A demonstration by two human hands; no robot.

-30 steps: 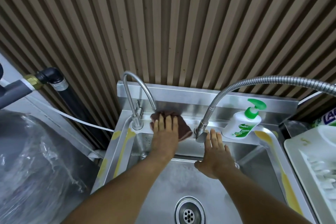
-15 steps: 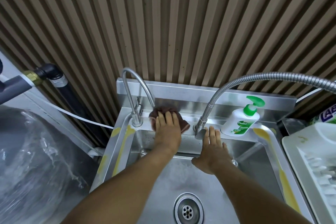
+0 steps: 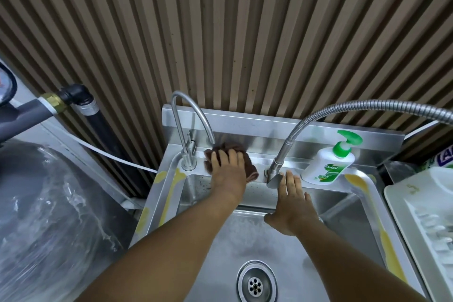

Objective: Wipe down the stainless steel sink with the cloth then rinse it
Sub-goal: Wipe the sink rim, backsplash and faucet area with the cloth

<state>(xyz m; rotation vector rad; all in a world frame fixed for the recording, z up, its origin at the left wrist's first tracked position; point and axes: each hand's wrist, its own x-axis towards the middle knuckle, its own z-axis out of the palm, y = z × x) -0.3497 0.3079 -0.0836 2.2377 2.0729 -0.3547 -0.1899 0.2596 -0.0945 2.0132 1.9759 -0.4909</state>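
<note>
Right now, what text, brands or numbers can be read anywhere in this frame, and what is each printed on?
"Dettol": on the label of the soap bottle at the sink's back ledge.
Smaller print under that brand name: too blurred to read.
Large letter "A", then cut off: on a packet at the right edge.
Gauge dial at the far left: markings unreadable.

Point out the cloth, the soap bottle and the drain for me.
cloth [image 3: 250, 171]: head view, its right edge beside the left hand.
soap bottle [image 3: 328, 167]: head view, white body, on the label.
drain [image 3: 256, 284]: head view, strainer centre.
</note>
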